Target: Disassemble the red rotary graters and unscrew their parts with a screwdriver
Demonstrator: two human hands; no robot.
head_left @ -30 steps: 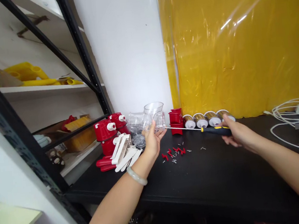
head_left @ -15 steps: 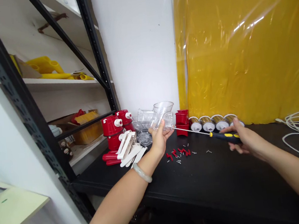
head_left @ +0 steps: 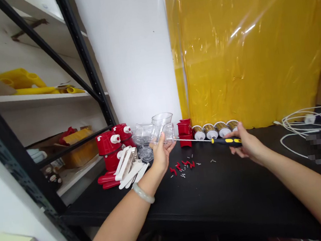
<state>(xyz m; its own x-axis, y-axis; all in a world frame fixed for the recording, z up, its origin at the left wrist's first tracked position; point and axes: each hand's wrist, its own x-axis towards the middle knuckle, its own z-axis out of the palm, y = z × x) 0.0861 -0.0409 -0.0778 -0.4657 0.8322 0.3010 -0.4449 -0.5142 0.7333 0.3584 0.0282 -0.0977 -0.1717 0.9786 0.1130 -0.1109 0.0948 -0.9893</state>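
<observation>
My left hand (head_left: 162, 153) is closed around a clear plastic funnel-shaped housing (head_left: 162, 119), held above the black table. In my right hand (head_left: 245, 141) is a long screwdriver (head_left: 226, 141) with a black and yellow handle, gripped near its end. The shaft reaches left to the lower right edge of the clear housing; whether the tip sits on a screw is too small to tell. Below the shaft lie small red plastic parts (head_left: 185, 163) and several loose screws (head_left: 182, 175). More clear plastic pieces (head_left: 145, 153) stand behind my left hand.
Red housings (head_left: 108, 144), white handles (head_left: 128, 168) and red handles (head_left: 108, 180) crowd the left of the black table (head_left: 216, 199). Red square parts (head_left: 184, 127) and several metal drums (head_left: 210, 130) line the back. White cables (head_left: 294, 128) lie right; a shelf rack (head_left: 83, 55) stands left.
The whole view has shifted, so the scene sits further left. My left hand still holds the clear housing, and the screwdriver still points at its lower edge.
</observation>
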